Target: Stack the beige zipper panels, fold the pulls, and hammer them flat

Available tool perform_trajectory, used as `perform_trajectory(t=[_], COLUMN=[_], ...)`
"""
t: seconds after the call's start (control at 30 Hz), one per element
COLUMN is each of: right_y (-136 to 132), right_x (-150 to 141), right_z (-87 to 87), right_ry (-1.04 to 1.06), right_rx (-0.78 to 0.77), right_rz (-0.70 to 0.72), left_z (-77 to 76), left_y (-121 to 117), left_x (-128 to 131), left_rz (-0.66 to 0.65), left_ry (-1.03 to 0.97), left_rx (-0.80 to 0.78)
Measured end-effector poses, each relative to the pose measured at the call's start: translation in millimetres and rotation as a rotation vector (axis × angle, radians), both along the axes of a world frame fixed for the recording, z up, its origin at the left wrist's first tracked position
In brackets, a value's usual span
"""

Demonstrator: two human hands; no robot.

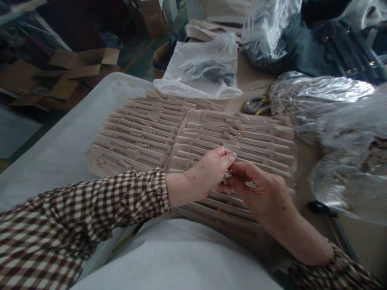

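My left hand (208, 171) and my right hand (263, 191) meet above the beige zippered fabric pieces. Both are closed, fingertips pinched together around a small metal zipper pull (228, 174), partly hidden by the fingers. A pale narrow tab (250, 185) shows between the right fingers. Below and around the hands, the right stack of zippered pieces (208, 141) lies in overlapping rows, with gold sliders showing. The left stack of zippered pieces (136, 129) is fanned out beside it, several with short fabric pull tabs.
Pliers with yellow-marked grey handles (255, 104) lie behind the right stack. A clear plastic bag (202, 66) sits at the back; crumpled plastic packages (338, 96) stand to the right, near dark bags (338, 48). Open cardboard boxes (81, 68) are beyond the translucent table edge (75, 104).
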State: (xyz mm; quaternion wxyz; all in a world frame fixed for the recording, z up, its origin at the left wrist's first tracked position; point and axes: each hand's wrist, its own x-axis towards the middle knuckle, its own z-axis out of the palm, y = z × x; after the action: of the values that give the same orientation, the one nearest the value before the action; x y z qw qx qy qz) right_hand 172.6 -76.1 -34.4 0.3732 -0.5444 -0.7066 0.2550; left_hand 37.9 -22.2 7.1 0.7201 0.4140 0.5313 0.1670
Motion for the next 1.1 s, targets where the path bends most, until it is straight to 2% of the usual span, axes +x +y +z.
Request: perform_trajectory(t=[0.13,0.27,0.37,0.5,0.63,0.77,0.87,0.97,1.1], right_y=[-0.7,-8.0,-17.0,-26.2,-28.7,-30.6,-33.6,-35.3,-32.6], right_x=[4.4,13.9,22.9,33.6,34.6,28.7,25.6,24.6,25.6], right_z=[2.6,4.8,8.5,11.4,9.2,3.0,-3.4,-8.5,-9.7], right_ry=[0.049,0.18,0.235,0.187,0.078,-0.066,-0.151,-0.04,0.231], right_rx=[-0.032,-0.27,-0.391,-0.393,-0.315,-0.204,-0.228,-0.299,-0.388], right_rz=[-0.037,0.035,0.064,0.067,0.143,0.175,0.172,0.196,0.195], left_z=[-0.7,-6.7,-8.6,-4.5,-2.5,-8.1,-11.0,-10.1,-5.2], left_y=[2.2,6.7,8.6,5.8,2.4,3.0,4.2,5.5,7.7], left_x=[-0.9,-10.5,-18.5,-24.9,-27.0,-26.1,-23.5,-20.9,-20.3], left_rz=[-0.09,-0.178,-0.257,-0.397,-0.607,-0.815,-0.956,-0.996,-0.991], left_ry=[-0.039,-0.131,-0.157,-0.084,0.093,0.19,0.246,0.323,0.265], left_rx=[-0.034,-0.13,-0.215,-0.214,-0.024,0.335,0.581,0.705,0.709])
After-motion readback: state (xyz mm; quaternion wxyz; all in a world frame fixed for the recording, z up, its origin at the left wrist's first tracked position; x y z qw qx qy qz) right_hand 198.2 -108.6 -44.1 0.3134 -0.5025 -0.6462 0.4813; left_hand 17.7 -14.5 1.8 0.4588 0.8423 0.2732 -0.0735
